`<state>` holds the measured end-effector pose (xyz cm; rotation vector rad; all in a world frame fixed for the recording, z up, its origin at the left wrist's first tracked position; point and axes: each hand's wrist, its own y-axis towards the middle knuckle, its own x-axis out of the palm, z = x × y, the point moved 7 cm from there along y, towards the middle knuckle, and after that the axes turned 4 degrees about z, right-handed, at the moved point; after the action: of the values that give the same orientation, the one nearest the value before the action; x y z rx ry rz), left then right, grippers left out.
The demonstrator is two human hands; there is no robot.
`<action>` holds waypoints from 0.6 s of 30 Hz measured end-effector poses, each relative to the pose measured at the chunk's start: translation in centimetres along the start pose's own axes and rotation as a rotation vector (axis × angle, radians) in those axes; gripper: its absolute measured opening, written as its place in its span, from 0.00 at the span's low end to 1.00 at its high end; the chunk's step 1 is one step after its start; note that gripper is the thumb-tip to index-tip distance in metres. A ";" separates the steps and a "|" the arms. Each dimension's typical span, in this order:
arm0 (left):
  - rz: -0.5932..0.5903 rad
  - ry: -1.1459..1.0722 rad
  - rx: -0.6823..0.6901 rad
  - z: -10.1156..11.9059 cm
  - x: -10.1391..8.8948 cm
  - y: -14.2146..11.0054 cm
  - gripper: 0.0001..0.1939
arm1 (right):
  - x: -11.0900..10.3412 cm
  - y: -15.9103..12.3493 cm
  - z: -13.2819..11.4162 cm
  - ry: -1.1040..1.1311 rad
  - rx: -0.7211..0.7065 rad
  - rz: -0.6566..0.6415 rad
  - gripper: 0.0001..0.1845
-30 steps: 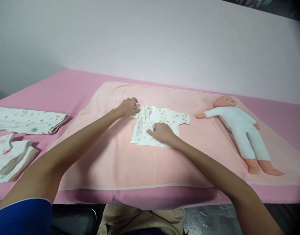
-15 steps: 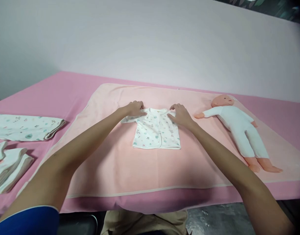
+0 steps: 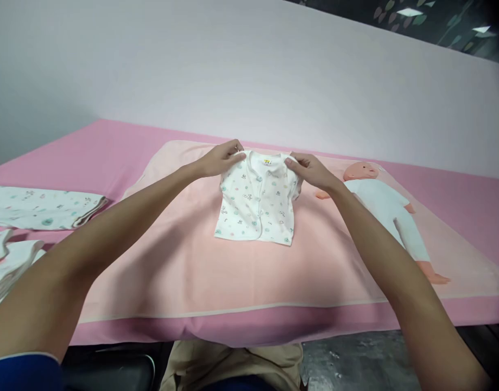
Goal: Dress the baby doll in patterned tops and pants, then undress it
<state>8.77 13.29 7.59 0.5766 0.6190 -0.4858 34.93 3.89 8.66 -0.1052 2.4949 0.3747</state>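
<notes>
A small white baby shirt (image 3: 255,203) with a coloured print hangs in the air over the peach towel (image 3: 200,271). My left hand (image 3: 221,159) pinches its left shoulder. My right hand (image 3: 308,169) pinches its right shoulder. Both hands are closed on the cloth, and the shirt's front with its snap buttons faces me. Its lower hem is just above the towel. A baby doll (image 3: 385,206) in a white suit lies on its back on the towel, to the right of my right arm, which hides part of it.
The towel lies on a pink-covered table (image 3: 111,146) against a pale wall. At the left edge are a flat printed garment (image 3: 37,206) and a folded stack of clothes (image 3: 7,263). The table's front edge is near my lap.
The shirt lay flat on the towel with my hands on its shoulders. Now both hands have lifted it by the shoulders, and it hangs upright.
</notes>
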 end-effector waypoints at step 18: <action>0.525 0.257 0.479 26.2 -11.3 -6.4 0.21 | -10.2 -9.7 -21.1 -0.365 -0.476 0.393 0.16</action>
<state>7.34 -5.10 30.24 1.2317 0.5659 -0.0546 33.01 -11.58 28.62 0.2478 2.0140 1.0475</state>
